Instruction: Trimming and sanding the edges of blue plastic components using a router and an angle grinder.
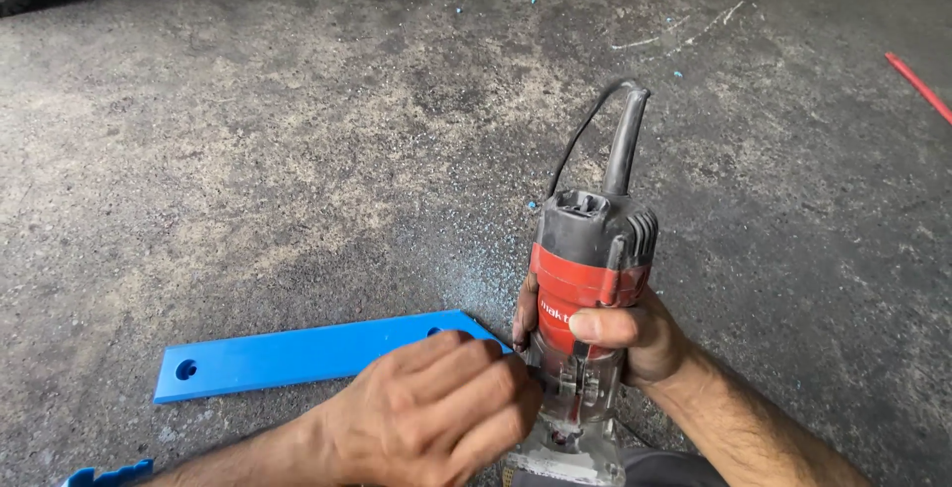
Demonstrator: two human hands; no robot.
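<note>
1. Down on the concrete floor (248, 150), the red-and-grey trim router (590, 279) stands upright on its clear base, power cord (580, 130) looping off its top.
2. The right hand (635, 333) is wrapped around the router's red body, thumb across the front, fingers curling behind: a firm clasp on the motor housing.
3. The left hand (431, 413) sits just left of the router, low against its base, fingers curled in toward the clamp area there. What the fingertips pinch, I cannot tell; the knuckles hide it.
4. Handling call: this tool looks dense and top-heavy, with a hard, rigid casing. The smooth red barrel could slip in a sweaty palm, so the waist where the right hand sits looks like the sound place to grip. The clear base looks like the more brittle part.
5. Left of the router, a flat blue plastic strip (307, 353) lies on the floor, holes drilled near each end, its tapered tip almost touching the router. Stiff and light, by the look of it.
6. Blue chips (476, 279) dust the floor just above that strip, beside the router.
7. Well off to the router's upper right, a thin red rod (917, 85) lies on the floor.
</note>
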